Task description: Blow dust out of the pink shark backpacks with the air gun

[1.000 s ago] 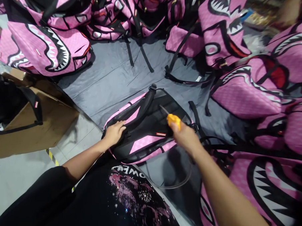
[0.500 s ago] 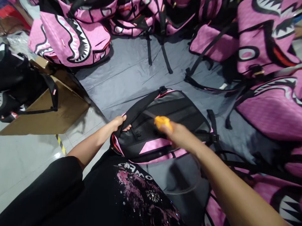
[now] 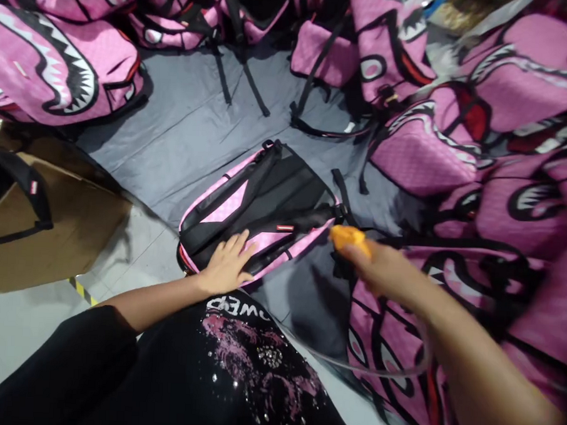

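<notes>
A black and pink backpack [image 3: 285,181] lies on the grey cloth with its strap side up. Spread flat on its near edge, my left hand [image 3: 228,263] rests with the fingers apart. My right hand [image 3: 370,260] is wrapped round an orange air blow gun [image 3: 348,238], held just beyond the backpack's right side. A clear hose [image 3: 380,371] loops below that hand. The blow gun's nozzle cannot be made out now.
Pink shark-mouth backpacks [image 3: 422,149] are piled along the back and right of the grey cloth [image 3: 161,107]. At the left stands an open cardboard box [image 3: 72,209] with a black strap over it. Tiled floor [image 3: 145,250] shows beside it.
My left hand has let go of the strap at the backpack's left end and now lies flat on its near side. The blow gun has moved off the backpack. The view has shifted right.
</notes>
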### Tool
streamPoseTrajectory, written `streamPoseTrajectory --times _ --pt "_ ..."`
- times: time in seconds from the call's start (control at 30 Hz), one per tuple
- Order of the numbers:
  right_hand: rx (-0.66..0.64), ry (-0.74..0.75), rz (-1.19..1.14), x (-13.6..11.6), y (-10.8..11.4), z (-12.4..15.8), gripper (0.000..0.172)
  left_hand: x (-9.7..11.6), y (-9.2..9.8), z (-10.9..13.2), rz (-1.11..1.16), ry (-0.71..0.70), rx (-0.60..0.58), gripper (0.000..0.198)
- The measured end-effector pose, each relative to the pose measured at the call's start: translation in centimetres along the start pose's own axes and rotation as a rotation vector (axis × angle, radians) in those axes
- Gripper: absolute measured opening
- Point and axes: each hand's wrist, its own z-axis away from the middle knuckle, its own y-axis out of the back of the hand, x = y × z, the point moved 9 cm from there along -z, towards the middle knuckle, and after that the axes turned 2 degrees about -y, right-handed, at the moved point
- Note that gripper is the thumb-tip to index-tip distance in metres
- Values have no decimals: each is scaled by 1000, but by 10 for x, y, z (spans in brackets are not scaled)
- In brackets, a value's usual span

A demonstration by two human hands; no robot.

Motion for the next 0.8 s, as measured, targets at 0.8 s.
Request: streamPoseTrajectory --times 0.8 --pt "-121 96 -254 14 -45 -8 44 -30 -40 -31 679 519 73 45"
